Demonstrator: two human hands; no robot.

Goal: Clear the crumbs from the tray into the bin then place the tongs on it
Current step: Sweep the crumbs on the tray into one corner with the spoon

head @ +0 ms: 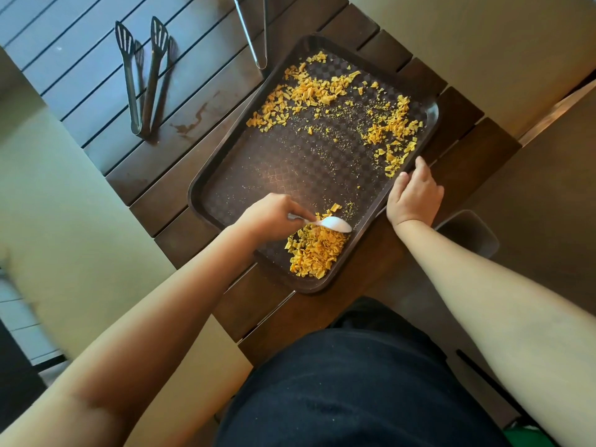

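A dark brown tray (232, 162) lies askew on the slatted wooden table. Yellow crumbs are gathered in a pile (314, 251) at its near corner, with more scattered along the far side (309, 90) and right side (395, 130). My left hand (274, 216) grips the handle of a white plastic spoon (335, 223), whose bowl rests at the top of the near pile. My right hand (414, 196) holds the tray's right rim. Slotted tongs (142, 79) lie on the table to the tray's left. A second metal pair (254, 30) reaches over the tray's far edge.
The wooden table (180, 130) has dark slats with gaps. A dark bin (471, 233) stands on the floor just right of my right wrist. My dark-clothed lap fills the bottom centre.
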